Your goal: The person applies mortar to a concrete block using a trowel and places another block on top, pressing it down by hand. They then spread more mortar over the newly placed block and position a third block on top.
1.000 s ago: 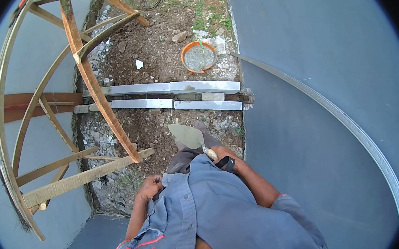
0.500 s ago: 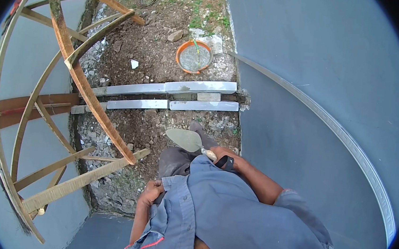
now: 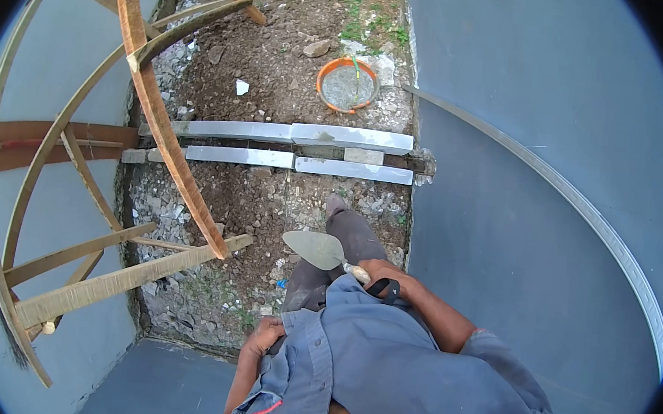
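My right hand (image 3: pixel 381 273) is closed round the wooden handle of a pointed masonry trowel (image 3: pixel 314 248). The trowel's flat blade points left over my trouser leg. A dark band circles my right wrist. My left hand (image 3: pixel 263 335) rests at my left side against the shirt hem and trousers. Its fingers look curled in, and what they hold, if anything, is hidden. Ahead of my feet, two rows of pale blocks, a far row (image 3: pixel 352 137) and a near row (image 3: pixel 353 170), lie across the ground with a narrow gap between them. A short grey block (image 3: pixel 363 156) sits in that gap.
An orange-rimmed bucket (image 3: pixel 347 86) of grey wet mix stands beyond the blocks. A wooden frame (image 3: pixel 171 146) leans in from the left. On the right is a grey wall (image 3: pixel 504 222) with a long metal strip (image 3: pixel 555 179) along it. Rubble and soil cover the ground.
My view has shifted, so the bucket and blocks appear farther right and slightly higher. One leg has moved forward. The trowel stays in my right hand and my left hand stays at my side.
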Available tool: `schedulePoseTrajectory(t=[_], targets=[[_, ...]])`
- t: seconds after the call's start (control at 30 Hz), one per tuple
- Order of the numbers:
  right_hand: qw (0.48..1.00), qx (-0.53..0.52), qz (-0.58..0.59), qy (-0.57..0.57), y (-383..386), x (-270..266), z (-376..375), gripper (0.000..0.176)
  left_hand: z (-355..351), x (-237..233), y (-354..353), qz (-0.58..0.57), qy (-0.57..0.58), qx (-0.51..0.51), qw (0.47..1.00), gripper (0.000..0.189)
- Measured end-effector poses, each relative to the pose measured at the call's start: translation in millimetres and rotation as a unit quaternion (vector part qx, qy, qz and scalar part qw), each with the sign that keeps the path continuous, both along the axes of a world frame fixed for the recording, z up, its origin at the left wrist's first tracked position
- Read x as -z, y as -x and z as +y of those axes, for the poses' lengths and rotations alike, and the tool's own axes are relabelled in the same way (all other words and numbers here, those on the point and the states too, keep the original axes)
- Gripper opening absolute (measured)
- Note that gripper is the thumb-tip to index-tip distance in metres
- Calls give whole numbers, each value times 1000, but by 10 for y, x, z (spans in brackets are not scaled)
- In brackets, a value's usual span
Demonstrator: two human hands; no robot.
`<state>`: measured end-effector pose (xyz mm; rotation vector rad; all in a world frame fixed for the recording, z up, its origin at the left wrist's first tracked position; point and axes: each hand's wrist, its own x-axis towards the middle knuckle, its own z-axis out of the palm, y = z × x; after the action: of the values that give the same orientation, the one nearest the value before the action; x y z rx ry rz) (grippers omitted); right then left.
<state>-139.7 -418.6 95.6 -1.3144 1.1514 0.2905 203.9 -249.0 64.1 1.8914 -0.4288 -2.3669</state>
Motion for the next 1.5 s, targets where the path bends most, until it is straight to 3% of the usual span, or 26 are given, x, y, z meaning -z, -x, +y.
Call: schedulePoseTrajectory(t=[0.07, 0.13, 0.17, 0.23, 0.3, 0.33, 0.37, 0.4, 0.47, 0.5, 0.67, 0.7, 0.8, 0.87, 1.0, 1.03, 1.17, 1.37, 1.4, 1.43, 1.5], targets=[[1000, 3, -7, -12, -10, 35, -76, 35, 21, 59, -34, 1, 11, 1, 1000, 29], [1000, 21, -8, -22, 6, 66, -190, 36, -57, 64, -75, 0, 60, 120, 991, 24], [1000, 16, -8, -19, 43, 235, -220, 36, -99, 119, -106, -1, 62, 115, 991, 24], [988, 82, -3, 133, 133, 672, -266, 38, -198, 277, -240, -32, 118, 2, 993, 20], [974, 163, 40, 154, 205, 1036, -421, 39, -483, 460, -492, -212, 272, -13, 938, 21], [967, 191, 55, 160, 267, 1226, -521, 39, -699, 507, -634, -276, 288, -63, 915, 26], [959, 219, 71, 167, 341, 1411, -621, 38, -865, 633, -853, -405, 385, -4, 829, 31], [960, 219, 72, 162, 414, 1589, -707, 38, -1009, 713, -1101, -474, 367, 12, 800, 40], [945, 182, 198, 185, 544, 1941, -898, 39, -1405, 827, -1483, -523, 458, -3, 719, 59], [945, 183, 200, 184, 599, 2106, -967, 39, -1618, 847, -1644, -553, 477, 14, 684, 66], [929, 187, 252, 196, 803, 2880, -1144, 37, -2303, 1452, -2254, -609, 505, 28, 611, 92], [928, 192, 255, 191, 828, 3025, -1162, 37, -2385, 1583, -2327, -608, 507, 26, 611, 92], [921, 190, 261, 216, 900, 3508, -1180, 36, -2553, 2003, -2435, -574, 447, 8, 686, 103], [918, 212, 257, 215, 943, 3842, -1175, 37, -2573, 2303, -2435, -537, 455, -45, 709, 92], [904, 252, 215, 270, 1007, 4511, -1125, 43, -2571, 2736, -2399, -382, 447, -239, 773, 43], [901, 254, 213, 279, 1002, 4677, -1086, 43, -2560, 2796, -2380, -403, 486, -245, 736, 36], [877, 287, 176, 344, 919, 5219, -945, 40, -2536, 2761, -2382, -394, 506, -242, 728, 35], [862, 363, 118, 333, 720, 5600, -860, 43, -2551, 2786, -2377, -383, 520, -237, 726, 34], [824, 290, 108, 474, 693, 5631, -927, 43, -2561, 2790, -2374, -381, 523, -237, 725, 34], [824, 291, 105, 474, 695, 5658, -991, 43, -2564, 2794, -2378, -383, 525, -236, 723, 34], [889, 411, 58, 193, 451, 5254, -1254, 42, -2569, 2811, -2385, -380, 533, -238, 717, 33]])
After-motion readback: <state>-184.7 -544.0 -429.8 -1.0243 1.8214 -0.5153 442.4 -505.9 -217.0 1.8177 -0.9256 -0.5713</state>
